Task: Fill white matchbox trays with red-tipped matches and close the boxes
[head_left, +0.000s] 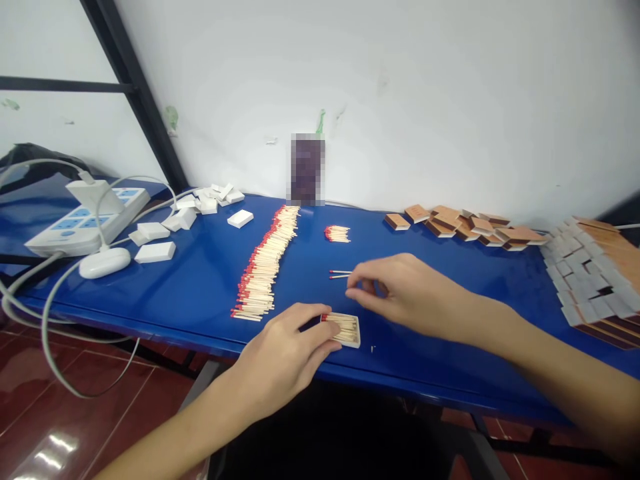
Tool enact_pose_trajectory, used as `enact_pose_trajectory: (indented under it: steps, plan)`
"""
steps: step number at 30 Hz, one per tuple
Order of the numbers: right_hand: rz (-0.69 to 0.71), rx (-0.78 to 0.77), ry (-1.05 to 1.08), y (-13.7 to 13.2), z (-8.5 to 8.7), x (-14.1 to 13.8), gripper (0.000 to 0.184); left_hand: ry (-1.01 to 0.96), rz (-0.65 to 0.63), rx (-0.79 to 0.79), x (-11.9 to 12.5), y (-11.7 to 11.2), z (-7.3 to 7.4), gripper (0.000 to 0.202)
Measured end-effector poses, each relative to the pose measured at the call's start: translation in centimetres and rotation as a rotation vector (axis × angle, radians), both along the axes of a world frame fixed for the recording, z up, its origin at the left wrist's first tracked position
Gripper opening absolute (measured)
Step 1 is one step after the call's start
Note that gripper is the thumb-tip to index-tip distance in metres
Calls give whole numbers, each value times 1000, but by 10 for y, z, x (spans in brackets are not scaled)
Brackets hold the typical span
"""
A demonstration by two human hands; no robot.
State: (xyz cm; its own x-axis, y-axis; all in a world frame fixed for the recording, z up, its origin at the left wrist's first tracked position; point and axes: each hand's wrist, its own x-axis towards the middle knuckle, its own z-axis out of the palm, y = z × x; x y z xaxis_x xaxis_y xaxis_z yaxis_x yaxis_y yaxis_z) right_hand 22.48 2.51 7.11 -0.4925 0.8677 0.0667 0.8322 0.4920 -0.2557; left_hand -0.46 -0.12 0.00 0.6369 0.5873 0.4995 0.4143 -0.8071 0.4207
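My left hand [295, 343] rests at the table's front edge, its fingers gripping the left end of a small white matchbox tray [356, 341]. Wooden matches [344, 327] lie side by side in that tray, red heads to the left, partly covered by my fingers. Just above and right of it, my right hand [395, 287] has thumb and index finger pinched close together. Two matches [339, 274] stick out leftward from its fingertips; their right ends are hidden behind the index finger. A long row of matches [265, 267] lies left of both hands, and a small bunch [338, 234] lies farther back.
White trays [155, 252] lie scattered at back left, near a power strip [90, 217] with cables. Brown matchbox sleeves [465, 225] are heaped at back right. Stacked matchboxes [595, 273] stand at the right end of the blue table [200, 293]. A blurred-out object [307, 170] leans on the wall.
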Motion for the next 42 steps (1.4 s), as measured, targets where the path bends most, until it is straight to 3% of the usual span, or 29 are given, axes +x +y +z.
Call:
enact_pose_trajectory:
  steps: [4, 8, 12, 17, 24, 29, 33, 37, 42]
  plan:
    - [-43, 94, -106, 24, -15, 9, 30, 1, 7, 30, 1, 0, -3, 19]
    - [1, 62, -94, 38, -25, 14, 28, 2, 8, 10, 1, 0, -2, 31]
    - [50, -43, -19, 42, -21, 14, 22, 7, 9, -16, 1, -1, -1, 22]
    - [55, -202, -22, 32, -11, 14, 17, -23, 9, 29, 1, -1, -4, 13]
    - [61, -182, -111, 16, -12, 14, 15, -18, 61, -80, 2, -2, -2, 46]
    - [75, -136, -172, 8, -7, 13, 15, -4, 90, -113, 2, -3, -4, 52]
    - [106, -172, -42, -7, 2, 6, 14, -18, 102, -136, 1, -2, -5, 56]
    - [183, -224, -9, -21, 3, -7, 15, -25, 84, -146, 1, -2, -4, 52]
    - [172, -239, -27, -23, 1, -12, 15, -40, 31, -100, 2, 0, -1, 41]
